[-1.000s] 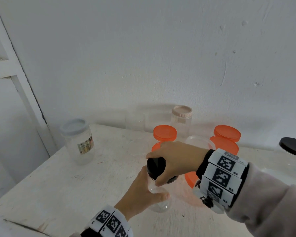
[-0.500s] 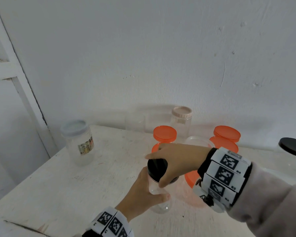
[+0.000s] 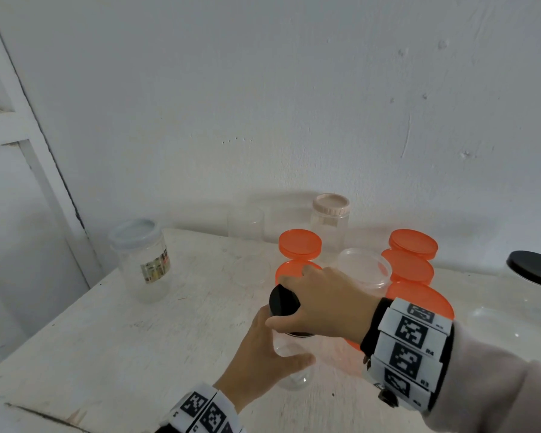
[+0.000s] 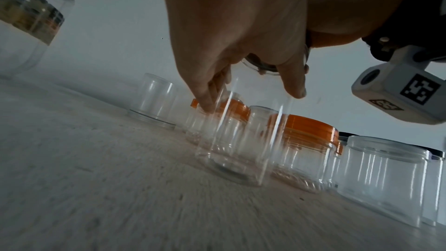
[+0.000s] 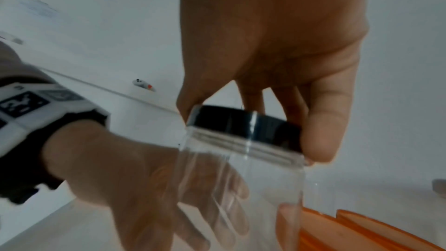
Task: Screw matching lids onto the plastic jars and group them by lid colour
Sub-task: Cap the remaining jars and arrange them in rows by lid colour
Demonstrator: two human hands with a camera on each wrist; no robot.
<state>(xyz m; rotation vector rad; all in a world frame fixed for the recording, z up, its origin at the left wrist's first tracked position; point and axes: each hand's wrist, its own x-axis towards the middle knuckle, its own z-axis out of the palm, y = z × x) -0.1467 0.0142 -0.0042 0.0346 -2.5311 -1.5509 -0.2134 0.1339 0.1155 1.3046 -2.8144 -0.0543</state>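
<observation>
Near the front of the worktop (image 3: pixel 113 332) stands a clear jar (image 3: pixel 289 357), its wall gripped by the left hand (image 3: pixel 263 357), while the right hand (image 3: pixel 325 307) clasps the black lid (image 3: pixel 283 303) seated on its threads. Empty thin plastic: probably light, slick and squeezable, so hold low and turn by the rim.

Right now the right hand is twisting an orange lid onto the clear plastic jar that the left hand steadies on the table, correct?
Not quite: the lid is black, not orange, as the right wrist view shows. The right hand grips it on the clear plastic jar, which the left hand steadies on the table.
</observation>
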